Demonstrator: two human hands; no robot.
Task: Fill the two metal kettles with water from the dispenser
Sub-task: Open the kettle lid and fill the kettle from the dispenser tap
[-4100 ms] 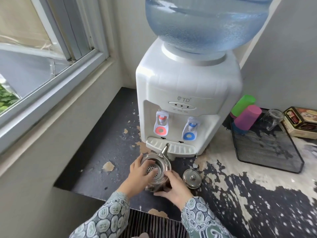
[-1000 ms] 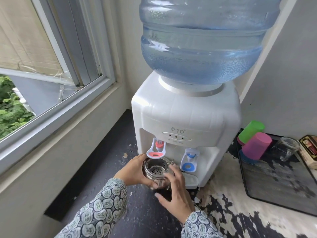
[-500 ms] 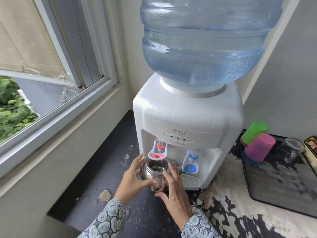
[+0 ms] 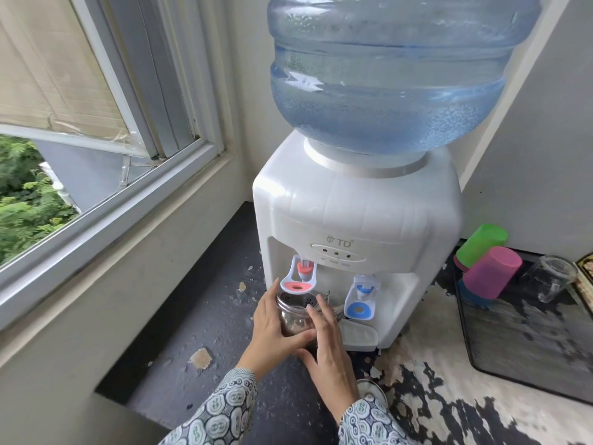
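A small metal kettle (image 4: 293, 316) with no lid stands under the red tap (image 4: 300, 277) of the white water dispenser (image 4: 356, 220). My left hand (image 4: 272, 326) wraps around the kettle's left side. My right hand (image 4: 327, 338) rests against its right side with fingers spread upward. The kettle's metal lid (image 4: 370, 391) lies on the counter near my right wrist, partly hidden by my sleeve. The blue tap (image 4: 361, 300) is to the right. Only one kettle is in view.
A large blue water bottle (image 4: 385, 75) sits on the dispenser. A black mesh tray (image 4: 513, 348) at right holds green (image 4: 481, 242) and pink (image 4: 492, 274) cups and a glass mug (image 4: 552, 277). A window (image 4: 80, 123) and sill line the left.
Since four seconds ago the kettle was lifted from the counter up under the red tap. In the last half second it settled deeper under the tap; both hands stay on it.
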